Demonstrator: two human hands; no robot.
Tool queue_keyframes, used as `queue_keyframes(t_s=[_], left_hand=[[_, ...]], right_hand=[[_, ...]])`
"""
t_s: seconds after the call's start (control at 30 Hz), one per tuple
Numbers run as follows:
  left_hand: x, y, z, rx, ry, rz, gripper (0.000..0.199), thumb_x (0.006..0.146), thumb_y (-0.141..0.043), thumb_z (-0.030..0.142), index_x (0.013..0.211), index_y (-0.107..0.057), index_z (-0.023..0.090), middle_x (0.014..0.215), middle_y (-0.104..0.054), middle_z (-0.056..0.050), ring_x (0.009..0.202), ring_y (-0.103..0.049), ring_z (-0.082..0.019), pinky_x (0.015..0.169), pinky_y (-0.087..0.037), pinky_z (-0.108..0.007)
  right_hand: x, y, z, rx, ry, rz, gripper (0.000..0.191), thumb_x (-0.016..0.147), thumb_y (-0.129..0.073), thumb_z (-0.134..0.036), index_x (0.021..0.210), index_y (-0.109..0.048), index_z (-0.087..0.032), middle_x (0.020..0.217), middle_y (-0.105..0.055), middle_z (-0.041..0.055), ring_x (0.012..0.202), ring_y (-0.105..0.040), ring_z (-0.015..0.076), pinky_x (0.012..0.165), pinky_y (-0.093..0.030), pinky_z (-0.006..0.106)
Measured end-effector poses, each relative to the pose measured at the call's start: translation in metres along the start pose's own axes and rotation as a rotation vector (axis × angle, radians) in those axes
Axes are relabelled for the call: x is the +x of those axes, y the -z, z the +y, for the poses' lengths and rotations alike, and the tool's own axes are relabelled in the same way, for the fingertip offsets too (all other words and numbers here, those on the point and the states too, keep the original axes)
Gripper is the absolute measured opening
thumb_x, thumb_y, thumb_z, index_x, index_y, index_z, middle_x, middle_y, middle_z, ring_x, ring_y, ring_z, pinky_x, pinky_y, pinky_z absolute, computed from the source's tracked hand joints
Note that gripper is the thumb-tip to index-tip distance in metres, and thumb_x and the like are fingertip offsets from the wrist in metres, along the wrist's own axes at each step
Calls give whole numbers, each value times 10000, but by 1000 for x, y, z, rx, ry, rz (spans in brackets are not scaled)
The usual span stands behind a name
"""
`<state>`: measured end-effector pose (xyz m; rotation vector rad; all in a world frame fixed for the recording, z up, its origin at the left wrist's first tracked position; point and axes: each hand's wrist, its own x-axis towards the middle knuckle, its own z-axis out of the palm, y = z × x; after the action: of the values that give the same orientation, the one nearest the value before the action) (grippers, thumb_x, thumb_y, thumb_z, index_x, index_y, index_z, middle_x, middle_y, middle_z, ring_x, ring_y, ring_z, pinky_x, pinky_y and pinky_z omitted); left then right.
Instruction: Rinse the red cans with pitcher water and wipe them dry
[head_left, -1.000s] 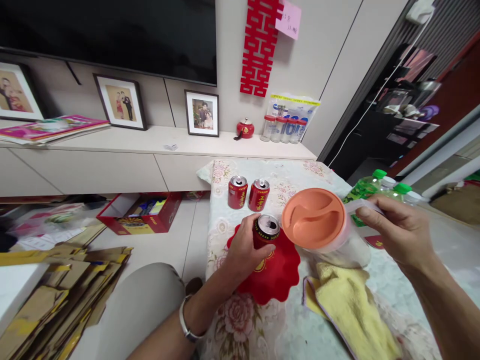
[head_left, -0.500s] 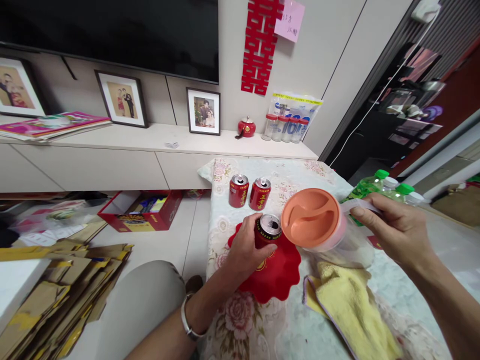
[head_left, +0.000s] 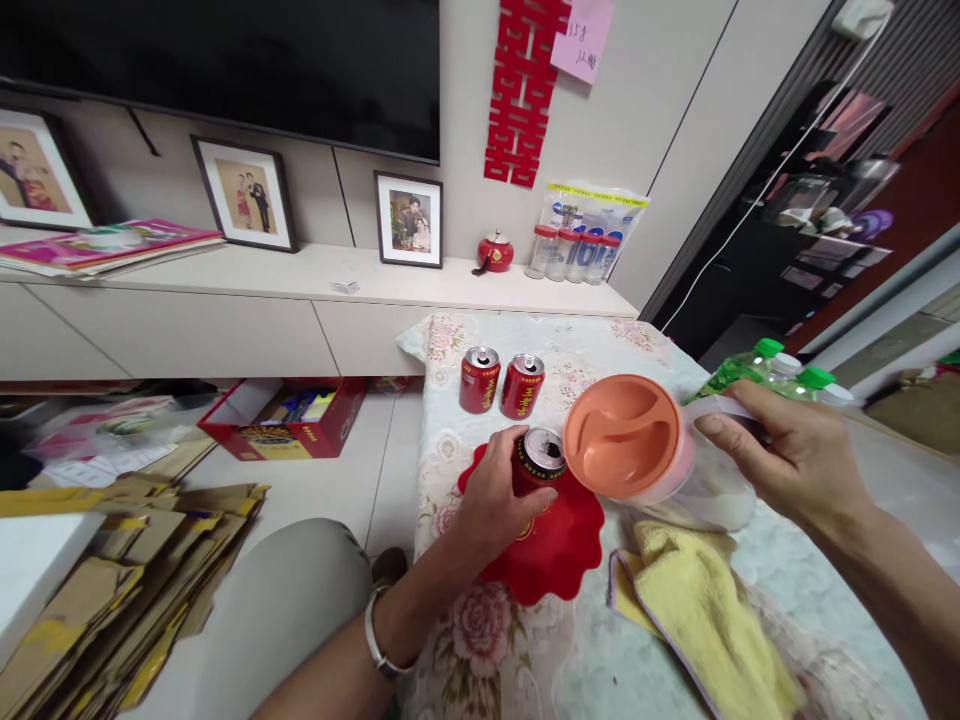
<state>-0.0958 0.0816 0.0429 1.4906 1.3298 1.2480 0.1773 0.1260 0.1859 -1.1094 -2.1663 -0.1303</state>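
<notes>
My left hand [head_left: 491, 500] is wrapped round a red drink can [head_left: 541, 455] with an opened top, held over a red scalloped plate [head_left: 559, 560]. My right hand [head_left: 787, 450] grips the pale handle of a clear plastic pitcher [head_left: 716, 490]. The pitcher is tipped to the left, so its orange lid [head_left: 622, 435] faces me and its rim is close beside the can's top. Whether any liquid flows between them I cannot tell. Two more opened red cans, one [head_left: 479, 380] left of the other [head_left: 522, 387], stand upright behind the plate.
A yellow cloth [head_left: 712, 620] lies on the flowered tablecloth [head_left: 487, 660] below the pitcher. Green-capped bottles [head_left: 757, 360] stand at the right. Behind the table runs a white cabinet [head_left: 300, 275] with framed photos. Flattened cardboard [head_left: 127, 590] and a red box [head_left: 285, 430] are on the floor.
The view has shifted very slightly. Both hands, the can and the tipped pitcher stay in almost the same place.
</notes>
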Motion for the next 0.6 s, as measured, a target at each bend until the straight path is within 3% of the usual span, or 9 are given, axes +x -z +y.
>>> queue_keyframes(t_s=[0.6], left_hand=[[-2, 0, -2, 7, 13, -7, 681, 739, -759, 230, 1369, -503, 241, 1383, -642, -118, 1326, -623, -335, 1160, -483, -534]], right_hand=[[-5, -3, 1, -10, 18, 24, 520, 986, -637, -621, 644, -476, -264, 473, -347, -55, 416, -318, 107, 432, -249, 301]])
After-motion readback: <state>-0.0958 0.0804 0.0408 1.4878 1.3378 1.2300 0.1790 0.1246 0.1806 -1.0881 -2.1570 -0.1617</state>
